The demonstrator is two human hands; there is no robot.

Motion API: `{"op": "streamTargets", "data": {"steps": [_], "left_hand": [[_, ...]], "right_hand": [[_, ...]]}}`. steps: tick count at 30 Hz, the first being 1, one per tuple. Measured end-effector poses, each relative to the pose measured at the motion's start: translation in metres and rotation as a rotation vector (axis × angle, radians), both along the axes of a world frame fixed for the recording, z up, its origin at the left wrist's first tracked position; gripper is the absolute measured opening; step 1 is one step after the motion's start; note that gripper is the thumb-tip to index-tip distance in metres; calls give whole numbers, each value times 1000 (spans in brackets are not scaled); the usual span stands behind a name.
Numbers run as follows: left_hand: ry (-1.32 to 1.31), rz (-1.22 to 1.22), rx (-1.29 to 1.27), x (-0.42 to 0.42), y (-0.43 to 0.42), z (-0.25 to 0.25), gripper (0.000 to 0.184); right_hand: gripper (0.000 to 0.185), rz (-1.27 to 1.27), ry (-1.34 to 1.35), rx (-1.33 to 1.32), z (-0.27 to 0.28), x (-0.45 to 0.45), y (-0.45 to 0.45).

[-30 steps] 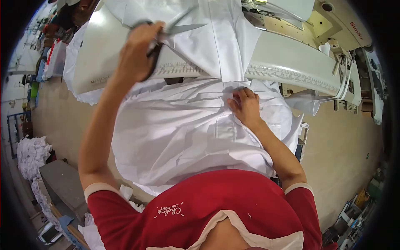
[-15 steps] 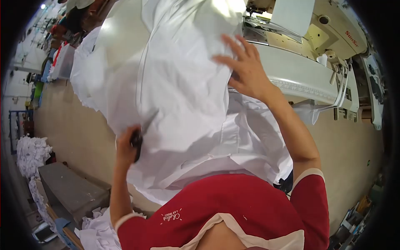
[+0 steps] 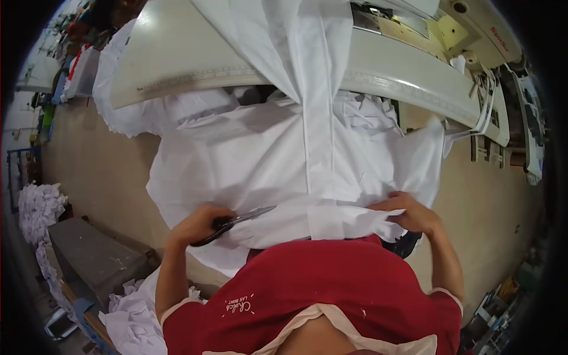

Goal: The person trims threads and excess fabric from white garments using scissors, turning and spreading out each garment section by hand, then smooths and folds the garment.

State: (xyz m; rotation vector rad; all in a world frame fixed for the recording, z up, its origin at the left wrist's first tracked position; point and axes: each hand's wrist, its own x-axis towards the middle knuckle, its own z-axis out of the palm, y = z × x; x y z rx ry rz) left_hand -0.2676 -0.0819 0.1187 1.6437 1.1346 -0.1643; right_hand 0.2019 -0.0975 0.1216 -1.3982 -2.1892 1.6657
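My left hand (image 3: pixel 201 225) is closed around the black handle of a pair of scissors (image 3: pixel 251 214), whose blades point right over the cloth. A large white garment (image 3: pixel 254 148) hangs from the machine table down to my lap, with a stitched band running down its middle. My right hand (image 3: pixel 414 214) pinches the garment's near edge on the right side, its fingertips partly hidden by the cloth. The near edge lies in folds across my front, between both hands.
The pale machine table (image 3: pixel 384 77) with a ruler strip along its front edge stands ahead. A sewing machine (image 3: pixel 473 32) is at the upper right. A grey box (image 3: pixel 94 254) and white fabric heaps (image 3: pixel 41 207) are on the left.
My right hand has come down from the table to the garment's near edge. The garment has been pulled towards me, baring the table's left part. The scissors now point right.
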Motion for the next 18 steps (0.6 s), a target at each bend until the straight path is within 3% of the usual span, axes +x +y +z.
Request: {"op": "streamTargets", "data": {"steps": [1,2,5,6,7,8,9,10,11,14,15,18], "left_hand": [[5,29,-121,4,0,-12,41],[-23,-21,-68,2,3,-11,42],[-66,-66,80,-28,10,15,47],[12,132,-63,-32,17,36,48],[90,331,-207,-35,27,50,49],[-26,245,72,-40,36,43,50],[-141,156,351,-43,47,35,51],[-39,68,539,-25,62,36,50],[67,-22,725,-1,79,35,50],[55,-198,528,38,135,20,46],[88,-260,391,52,150,26,44],[-71,-404,520,83,171,22,37]], "right_hand": [[54,-65,85,-268,-30,9,-5],[50,-143,224,-466,-29,12,1],[47,121,165,-383,4,28,40],[48,147,284,-166,12,31,55],[47,13,206,-45,17,31,64],[50,-103,108,25,24,19,82],[47,-253,251,114,20,-7,94],[44,-403,396,200,12,-38,101],[42,-529,459,57,-5,-63,107],[33,-748,654,-366,-35,-124,112],[26,-802,722,-414,-38,-133,106],[22,-821,778,-369,-39,-135,100]]}}
